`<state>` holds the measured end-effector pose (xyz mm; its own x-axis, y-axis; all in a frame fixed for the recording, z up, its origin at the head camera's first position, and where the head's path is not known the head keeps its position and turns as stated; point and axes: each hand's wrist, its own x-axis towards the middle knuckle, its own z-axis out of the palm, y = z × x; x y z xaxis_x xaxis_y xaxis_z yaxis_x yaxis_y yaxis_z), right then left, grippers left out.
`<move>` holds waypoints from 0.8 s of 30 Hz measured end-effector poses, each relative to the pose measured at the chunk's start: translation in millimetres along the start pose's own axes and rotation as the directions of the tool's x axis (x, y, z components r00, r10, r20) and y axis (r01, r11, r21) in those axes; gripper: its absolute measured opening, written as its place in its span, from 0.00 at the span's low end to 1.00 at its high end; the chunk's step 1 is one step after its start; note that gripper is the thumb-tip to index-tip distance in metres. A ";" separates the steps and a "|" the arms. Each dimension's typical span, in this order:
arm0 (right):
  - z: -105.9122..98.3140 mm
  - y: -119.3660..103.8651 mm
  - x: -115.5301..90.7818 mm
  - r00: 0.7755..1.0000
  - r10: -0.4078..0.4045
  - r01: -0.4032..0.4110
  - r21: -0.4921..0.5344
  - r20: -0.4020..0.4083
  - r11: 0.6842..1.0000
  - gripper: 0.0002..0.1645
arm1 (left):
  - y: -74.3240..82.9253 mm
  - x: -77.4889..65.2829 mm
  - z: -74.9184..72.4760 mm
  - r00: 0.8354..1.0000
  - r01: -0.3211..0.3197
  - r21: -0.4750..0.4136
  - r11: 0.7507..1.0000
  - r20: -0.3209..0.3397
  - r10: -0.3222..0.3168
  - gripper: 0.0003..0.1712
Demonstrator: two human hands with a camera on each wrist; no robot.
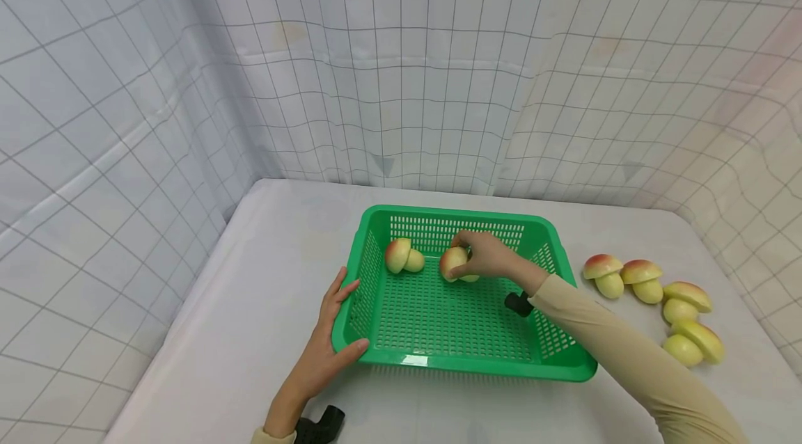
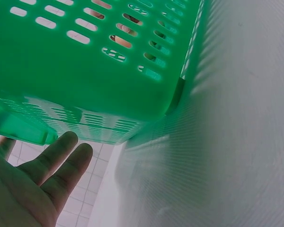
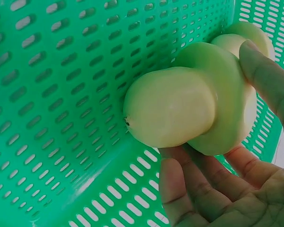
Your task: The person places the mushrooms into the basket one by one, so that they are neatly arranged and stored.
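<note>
Gripping mushroom point(image 1: 451, 263) in right hand point(image 1: 491, 256), inside green basket point(image 1: 451, 322), right of another mushroom point(image 1: 397, 257). Hard to tell whether touching basket floor; settle gently, then loosen grip without nudging neighbour. Steady basket's left side with left hand point(image 1: 319, 353), straight-fingered at near corner.

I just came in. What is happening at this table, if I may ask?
A person's right hand holds a mushroom-shaped piece inside a green basket, while the left hand touches the basket's left side. Another piece lies in the basket, and four more lie on the table, to its right.
</note>
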<state>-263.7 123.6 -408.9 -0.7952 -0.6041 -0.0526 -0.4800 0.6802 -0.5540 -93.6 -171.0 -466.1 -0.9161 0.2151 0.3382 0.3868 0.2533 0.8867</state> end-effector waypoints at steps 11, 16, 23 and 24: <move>-2.9 -3.5 -2.1 0.998 0.050 -0.053 -0.123 -0.027 0.991 0.31 | -2.3 -0.1 0.4 1.000 -0.001 0.005 1.000 0.000 0.001 0.45; -4.0 -3.4 -4.1 0.998 0.053 -0.058 -0.154 -0.038 0.986 0.33 | -1.6 -0.3 0.6 1.000 0.002 0.007 1.000 -0.002 -0.002 0.45; -5.3 -3.8 -5.5 0.997 0.059 -0.066 -0.140 -0.052 0.988 0.36 | 0.5 -0.2 0.6 1.000 0.003 0.002 1.000 -0.004 -0.003 0.45; -5.6 -3.7 -5.4 0.997 0.060 -0.067 -0.137 -0.053 0.988 0.36 | 0.6 -0.1 0.7 1.000 0.004 0.002 1.000 -0.004 -0.004 0.45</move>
<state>-259.7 126.7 -401.8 -0.8409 -0.5395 -0.0418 -0.4722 0.7694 -0.4301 -93.1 -170.3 -465.9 -0.9182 0.2106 0.3354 0.3830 0.2563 0.8875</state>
